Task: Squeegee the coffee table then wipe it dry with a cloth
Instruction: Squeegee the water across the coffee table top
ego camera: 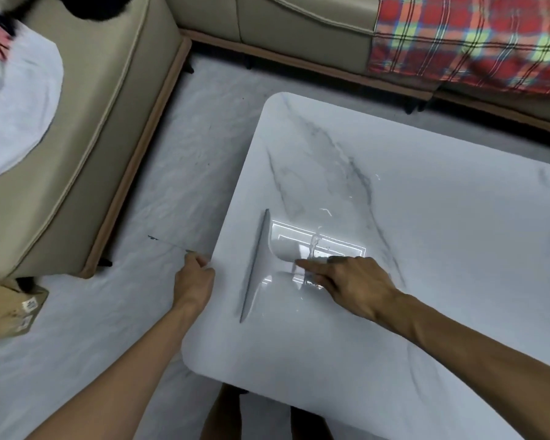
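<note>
Held by the handle in right hand (346, 281), fingers curled round it: squeegee (267, 265), blade toward 9 o'clock on coffee table (426, 249), close to the rim, probably to drive water off. Left hand (192, 277) curled at the rim, 9 o'clock of blade; contents indiscernible. Open tabletop from 12 to 3 o'clock.

Open coffee table (442, 249) right of squeegee (273, 265); sofa (77, 154) near its left edge

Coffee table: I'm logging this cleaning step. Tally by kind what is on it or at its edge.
Squeegee: 1
Hands: 2, left hand and right hand
Total: 3
</note>
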### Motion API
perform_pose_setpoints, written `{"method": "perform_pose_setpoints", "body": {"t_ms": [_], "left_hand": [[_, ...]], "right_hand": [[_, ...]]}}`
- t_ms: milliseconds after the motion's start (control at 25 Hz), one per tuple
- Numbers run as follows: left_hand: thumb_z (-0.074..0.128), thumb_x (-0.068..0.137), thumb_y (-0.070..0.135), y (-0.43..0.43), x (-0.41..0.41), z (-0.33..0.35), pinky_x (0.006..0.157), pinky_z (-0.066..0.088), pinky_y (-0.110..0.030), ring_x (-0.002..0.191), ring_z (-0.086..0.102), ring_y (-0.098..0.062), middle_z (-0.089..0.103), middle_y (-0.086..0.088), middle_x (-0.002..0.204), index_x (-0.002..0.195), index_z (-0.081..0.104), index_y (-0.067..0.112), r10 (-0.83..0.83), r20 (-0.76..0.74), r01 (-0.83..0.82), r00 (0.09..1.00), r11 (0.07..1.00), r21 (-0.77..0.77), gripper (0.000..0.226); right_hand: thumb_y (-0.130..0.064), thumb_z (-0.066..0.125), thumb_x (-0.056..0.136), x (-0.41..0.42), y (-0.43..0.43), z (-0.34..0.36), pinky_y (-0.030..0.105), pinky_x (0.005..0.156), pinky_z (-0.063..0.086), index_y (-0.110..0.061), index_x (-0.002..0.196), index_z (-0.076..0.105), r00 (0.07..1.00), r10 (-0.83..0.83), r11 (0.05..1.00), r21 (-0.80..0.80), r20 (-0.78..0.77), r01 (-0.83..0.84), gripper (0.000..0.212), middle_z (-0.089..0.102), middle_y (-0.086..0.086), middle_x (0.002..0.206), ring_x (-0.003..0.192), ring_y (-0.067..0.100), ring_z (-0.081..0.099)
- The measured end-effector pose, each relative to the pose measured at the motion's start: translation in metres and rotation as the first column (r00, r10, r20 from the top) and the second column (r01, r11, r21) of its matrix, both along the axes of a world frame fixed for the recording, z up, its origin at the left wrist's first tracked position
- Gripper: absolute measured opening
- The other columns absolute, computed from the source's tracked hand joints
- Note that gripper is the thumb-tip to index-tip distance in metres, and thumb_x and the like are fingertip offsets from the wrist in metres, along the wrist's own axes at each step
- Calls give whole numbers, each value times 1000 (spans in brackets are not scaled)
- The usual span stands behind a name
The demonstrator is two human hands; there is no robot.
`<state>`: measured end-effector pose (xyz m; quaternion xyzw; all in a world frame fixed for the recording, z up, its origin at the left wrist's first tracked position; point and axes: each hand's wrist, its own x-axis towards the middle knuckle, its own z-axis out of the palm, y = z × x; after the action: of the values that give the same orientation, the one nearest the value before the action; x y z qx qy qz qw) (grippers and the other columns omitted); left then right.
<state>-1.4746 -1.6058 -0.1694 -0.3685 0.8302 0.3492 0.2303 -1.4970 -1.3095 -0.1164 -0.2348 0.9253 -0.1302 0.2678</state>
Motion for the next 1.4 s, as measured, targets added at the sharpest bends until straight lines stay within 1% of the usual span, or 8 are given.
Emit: {"method": "perform_pose_setpoints", "body": {"t_ms": [120,240,440,680,840,1040,1280,1400], "left_hand": [[50,87,10,-21,21,6,71,44,-31,84,55,-27,56,-8,99,104,47,14,112,-7,-112,994,994,-4,18],[52,86,11,-32,42,5,73,42,-32,88,54,-27,54,-5,103,109,44,16,74,101,-77,992,997,20,25],[48,85,3,-22,65,0,61,38,-25,74,47,-12,49,-2,94,113,41,15,-67,247,18,967,980,197,32],[49,84,4,-22,73,4,56,37,-22,71,46,-11,49,1,88,115,47,12,-92,181,49,979,972,228,31],[46,86,7,-40,78,3,56,39,-25,70,49,-14,53,-2,91,112,50,12,68,94,-82,993,985,153,27],[50,86,12,-60,91,-8,58,39,-29,73,51,-18,55,-2,89,104,48,14,56,92,-64,994,995,82,18],[48,84,6,-44,111,-13,54,34,-26,69,47,-10,47,5,84,107,41,18,-43,180,11,983,984,178,27],[49,82,4,-32,112,-13,56,36,-26,70,48,-11,49,2,86,107,44,17,-81,204,39,976,979,201,29]], "right_hand": [[-38,32,102,14,-91,-26,33,71,41,-52,142,30,984,163,987,-12,75,-162,42,62,0,110,97,29,63],[-28,36,102,36,-125,-43,33,72,43,-49,145,25,961,269,962,19,68,-271,49,61,4,113,96,30,63],[-31,33,101,54,-49,-40,33,69,44,-64,138,14,987,148,987,50,58,-151,53,58,-2,114,95,28,64],[-51,11,97,86,36,6,31,49,42,-58,140,26,996,31,938,347,-87,1,47,39,-9,71,54,22,49],[-40,35,100,99,-40,-3,34,61,45,-60,140,17,998,56,986,160,11,-57,48,56,-6,89,76,28,64],[-17,38,98,123,-145,-37,35,62,36,-52,146,17,938,339,935,86,76,-345,63,53,6,95,84,32,61],[-13,37,93,117,-42,-27,34,64,38,-58,143,15,957,277,942,170,91,-289,71,57,4,106,94,29,62],[-13,43,91,116,19,-2,34,58,46,-58,143,19,972,227,924,302,53,-233,72,55,-2,91,79,23,61]]}}
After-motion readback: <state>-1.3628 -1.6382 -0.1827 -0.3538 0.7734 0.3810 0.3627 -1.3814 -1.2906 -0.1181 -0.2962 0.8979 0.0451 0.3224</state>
